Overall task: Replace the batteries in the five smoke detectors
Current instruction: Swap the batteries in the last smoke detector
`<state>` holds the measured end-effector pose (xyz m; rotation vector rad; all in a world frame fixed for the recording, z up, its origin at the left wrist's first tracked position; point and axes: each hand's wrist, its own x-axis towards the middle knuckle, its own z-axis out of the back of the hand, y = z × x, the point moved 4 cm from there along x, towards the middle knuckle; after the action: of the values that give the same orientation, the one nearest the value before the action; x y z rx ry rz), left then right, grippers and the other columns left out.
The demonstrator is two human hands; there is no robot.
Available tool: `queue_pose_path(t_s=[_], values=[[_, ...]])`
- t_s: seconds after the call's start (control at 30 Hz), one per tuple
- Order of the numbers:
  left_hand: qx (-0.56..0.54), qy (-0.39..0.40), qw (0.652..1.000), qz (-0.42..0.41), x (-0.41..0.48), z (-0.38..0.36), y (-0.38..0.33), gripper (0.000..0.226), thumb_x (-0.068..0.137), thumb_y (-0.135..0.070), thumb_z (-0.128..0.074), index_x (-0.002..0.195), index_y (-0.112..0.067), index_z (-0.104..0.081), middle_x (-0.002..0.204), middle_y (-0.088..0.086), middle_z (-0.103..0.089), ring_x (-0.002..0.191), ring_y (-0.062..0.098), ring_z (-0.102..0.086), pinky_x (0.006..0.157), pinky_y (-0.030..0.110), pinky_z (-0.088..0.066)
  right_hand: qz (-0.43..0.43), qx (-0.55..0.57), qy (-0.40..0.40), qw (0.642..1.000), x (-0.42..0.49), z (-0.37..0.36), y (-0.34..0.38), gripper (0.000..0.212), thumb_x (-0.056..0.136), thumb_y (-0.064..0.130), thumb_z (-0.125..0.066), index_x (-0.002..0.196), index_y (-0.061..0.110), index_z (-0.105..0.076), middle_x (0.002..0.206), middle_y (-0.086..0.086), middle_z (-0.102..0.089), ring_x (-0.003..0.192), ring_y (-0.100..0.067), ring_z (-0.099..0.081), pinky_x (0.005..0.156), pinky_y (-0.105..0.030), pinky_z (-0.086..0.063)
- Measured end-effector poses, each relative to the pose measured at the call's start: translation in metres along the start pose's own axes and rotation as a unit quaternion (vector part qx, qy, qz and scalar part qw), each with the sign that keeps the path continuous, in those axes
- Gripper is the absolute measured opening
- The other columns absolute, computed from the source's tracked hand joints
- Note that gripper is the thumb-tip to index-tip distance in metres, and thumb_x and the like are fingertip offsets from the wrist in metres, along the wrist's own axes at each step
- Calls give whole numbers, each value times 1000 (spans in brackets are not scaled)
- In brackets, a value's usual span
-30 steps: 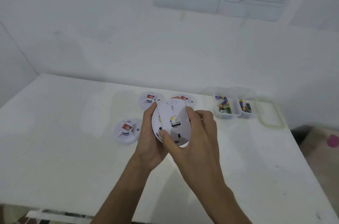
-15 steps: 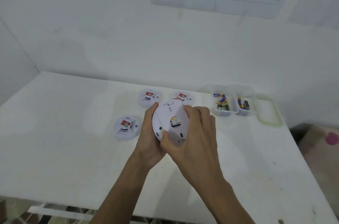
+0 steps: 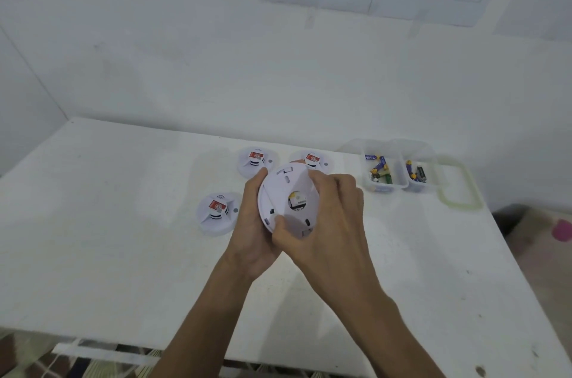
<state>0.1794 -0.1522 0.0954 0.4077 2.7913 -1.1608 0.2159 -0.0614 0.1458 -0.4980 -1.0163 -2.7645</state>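
Left hand [image 3: 253, 232]: wrapped round the left rim of the smoke detector [image 3: 288, 195], thumb tip at its 11 o'clock edge.
Right hand [image 3: 328, 223]: clamped over the right rim, thumb on the face near 6 o'clock.
Smoke detector: white disc held above the table [image 3: 123, 254], flat underside tilted up; a central round hole shows a yellow-and-black label, with small slots around it.
Other units: second detector [image 3: 216, 213] at 9 o'clock, third detector [image 3: 255, 161] at 11, fourth detector [image 3: 314, 161] at 1, red labels up.
Batteries [image 3: 379, 167]: in the near tub [image 3: 383, 189] and far tub [image 3: 418, 188], at 2 o'clock.
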Motion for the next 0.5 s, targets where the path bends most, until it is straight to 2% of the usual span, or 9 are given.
queue_pose_path(t_s=[0.07, 0.17, 0.27, 0.33, 0.43, 0.5], values=[[8, 6, 1000, -9, -1, -2, -3, 66, 103, -35, -19, 74, -34, -79, 82, -4, -76, 74, 10, -72, 62, 24, -58, -2, -2, -6, 1000, 1, -4, 1, 72, 76, 38, -69, 138, 24, -35, 121, 7, -33, 107, -7, -28, 79, -19, -43], [18, 2, 1000, -10, 1, -2, -8, 63, 102, -39, -20, 82, -31, -80, 90, -2, -76, 82, 13, -72, 66, 25, -57, 2, -11, -19, 1000, 2, -9, 3, 72, 75, 35, -67, 138, 22, -35, 120, 5, -35, 102, -5, -26, 71, -12, -37], [20, -15, 999, -22, 4, 3, -12, 60, 102, -38, -22, 87, -29, -79, 92, -1, -76, 84, 13, -72, 68, 25, -58, 13, -39, -60, 997, 4, -16, 5, 70, 70, 35, -64, 133, 15, -41, 121, -3, -44, 100, -9, -31, 70, -21, -46], [25, -21, 999, -33, 4, 3, -14, 57, 102, -38, -23, 92, -26, -77, 92, 0, -76, 84, 14, -72, 66, 25, -58, 14, -55, -84, 995, 5, -19, 5, 70, 67, 36, -64, 129, 12, -43, 118, -7, -51, 100, -13, -34, 68, -22, -46], [28, -33, 998, -38, 4, 6, -15, 60, 102, -36, -24, 78, -27, -78, 81, -1, -76, 72, 11, -72, 58, 23, -57, 16, -80, -103, 991, 7, -22, 7, 68, 66, 39, -64, 125, 13, -42, 111, -9, -57, 99, -16, -39, 67, -26, -50], [37, -37, 998, -30, 5, 7, -17, 58, 102, -38, -24, 84, -26, -78, 86, 0, -76, 76, 13, -72, 63, 24, -58, 13, -86, -114, 990, 8, -23, 10, 66, 66, 39, -64, 123, 14, -42, 109, -9, -58, 97, -21, -48, 66, -31, -55]])
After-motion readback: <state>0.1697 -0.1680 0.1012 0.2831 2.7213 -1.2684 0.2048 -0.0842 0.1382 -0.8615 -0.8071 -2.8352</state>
